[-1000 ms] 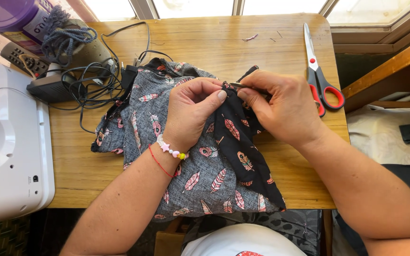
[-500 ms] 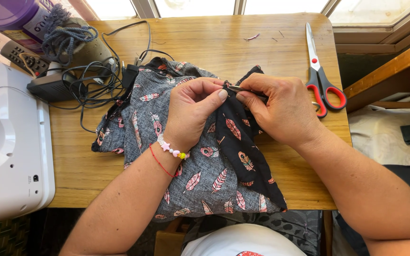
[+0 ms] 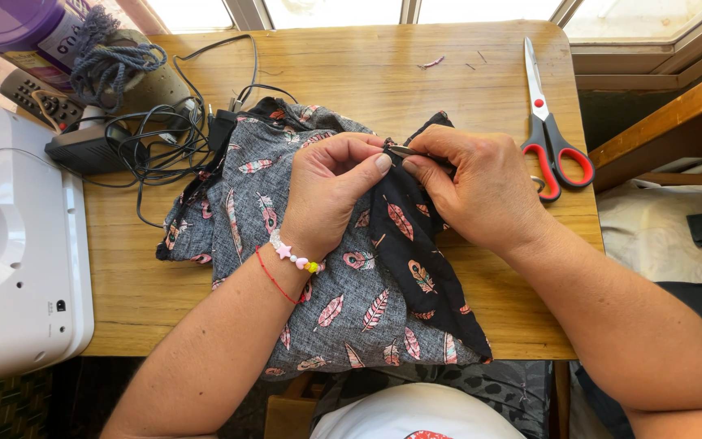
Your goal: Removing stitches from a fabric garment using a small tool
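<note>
— Fingers? Fabric?
— Left hand [image 3: 331,195] and right hand [image 3: 481,191] both pinched on feather-print fabric [image 3: 343,268], spread on tabletop [image 3: 367,73].
— Containers?
— Purple-lidded jar [image 3: 22,28] far left, contents hidden.

Fabric [image 3: 343,268] mid-table [image 3: 465,89]; scissors [image 3: 550,134] right; sewing machine [image 3: 14,252] left
</note>
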